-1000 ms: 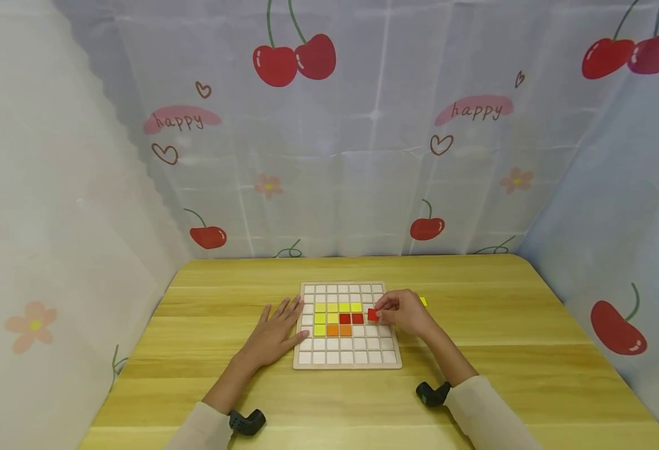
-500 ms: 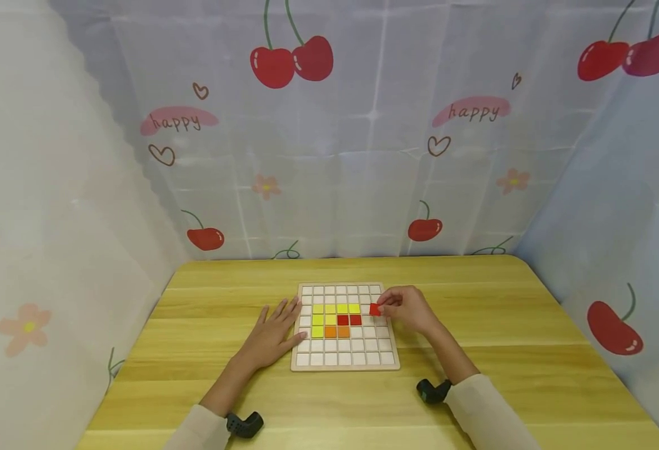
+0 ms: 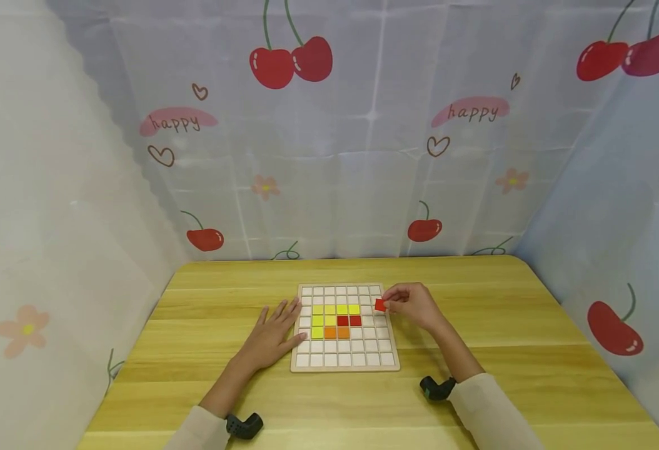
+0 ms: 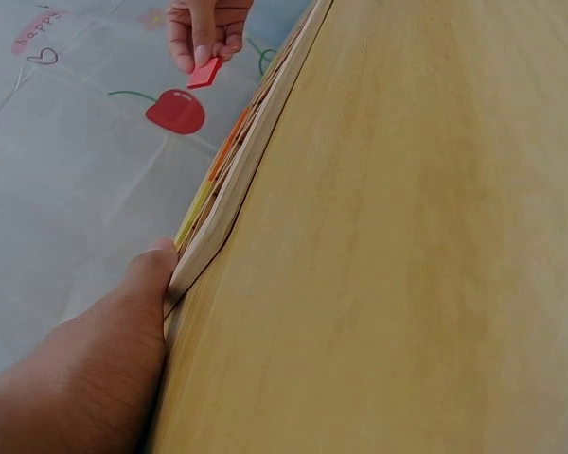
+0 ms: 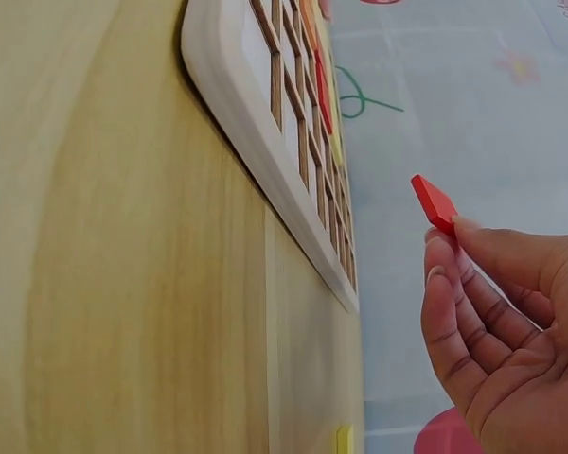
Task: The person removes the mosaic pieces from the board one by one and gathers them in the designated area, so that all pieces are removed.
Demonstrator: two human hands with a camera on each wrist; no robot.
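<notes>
My right hand (image 3: 416,306) pinches a red square tile (image 3: 380,305) by one edge between thumb and fingers. In the right wrist view the red tile (image 5: 435,204) is held tilted, up off the board. It is over the board's right side in the head view. My left hand (image 3: 273,331) lies with fingers spread along the left edge of the wooden grid board (image 3: 345,369), its thumb touching the rim. Several yellow tiles (image 3: 330,310), two red tiles (image 3: 349,320) and two orange tiles (image 3: 337,332) sit in the board's squares; the other visible squares are white.
A loose yellow tile (image 5: 346,440) lies on the wooden table (image 3: 211,300), right of the board; my right hand hides it in the head view. Curtains (image 3: 329,144) with cherry prints stand behind the table and at both sides. Each wrist bears a black device (image 3: 245,426).
My right hand has moved to the right and farther back with the red tile, away from the two red tiles on the board. My left hand stays in place on the board's edge.
</notes>
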